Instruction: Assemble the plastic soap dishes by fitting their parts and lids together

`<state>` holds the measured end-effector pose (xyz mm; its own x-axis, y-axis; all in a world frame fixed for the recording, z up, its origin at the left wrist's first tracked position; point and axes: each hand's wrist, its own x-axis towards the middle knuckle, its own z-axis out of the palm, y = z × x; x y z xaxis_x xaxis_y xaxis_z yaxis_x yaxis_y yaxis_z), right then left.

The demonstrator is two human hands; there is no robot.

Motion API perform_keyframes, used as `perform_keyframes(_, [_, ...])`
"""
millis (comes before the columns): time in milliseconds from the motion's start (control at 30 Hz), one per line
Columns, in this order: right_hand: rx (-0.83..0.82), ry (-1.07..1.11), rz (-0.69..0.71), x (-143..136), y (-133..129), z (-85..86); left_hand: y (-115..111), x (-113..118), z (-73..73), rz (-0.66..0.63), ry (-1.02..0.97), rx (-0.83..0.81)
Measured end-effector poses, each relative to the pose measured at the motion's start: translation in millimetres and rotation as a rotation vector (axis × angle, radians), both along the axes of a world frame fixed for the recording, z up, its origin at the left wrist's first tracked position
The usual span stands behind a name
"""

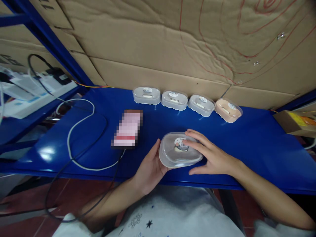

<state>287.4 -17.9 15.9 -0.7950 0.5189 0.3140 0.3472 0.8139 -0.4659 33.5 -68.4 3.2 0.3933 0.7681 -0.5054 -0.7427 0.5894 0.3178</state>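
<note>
A grey plastic soap box point(168, 152) with a clear lid is held just over the front of the blue table. My left hand point(151, 171) cups it from the left and below, thumb up along its side. Its lid carries a round white sticker with a barcode, and a small cream bar shows beneath. Stretched fingers of my right hand point(212, 154) rest on the lid at the right, one of them on the sticker. The right thumb is spread away, near the box's front right edge. Whatever the left fingers do underneath is hidden.
Along the back stand three similar grey boxes point(174, 100) and a peach one point(228, 112). A phone point(127, 128) lies left of my hands, with cables point(69, 141) looping beside it. A loaded power strip point(37, 102) is far left, a cardboard box point(291, 123) far right. Cardboard point(138, 42) walls the back.
</note>
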Motion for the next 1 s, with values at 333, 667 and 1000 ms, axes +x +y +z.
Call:
perform_keyframes(333, [0.011,0.035,0.016,3.9,1.7,-1.8,-1.0,-0.4,-4.3,-0.008,-0.062,0.022])
perform_keyframes(667, [0.074,-0.043,0.000,2.5,-1.1,-0.5,-0.8,-1.1,-4.7,-0.009,-0.028,0.036])
perform_keyframes(1000, [0.196,-0.079,-0.214,17.4,34.0,-17.8,-17.6,9.1,-21.8,0.274,0.400,0.637])
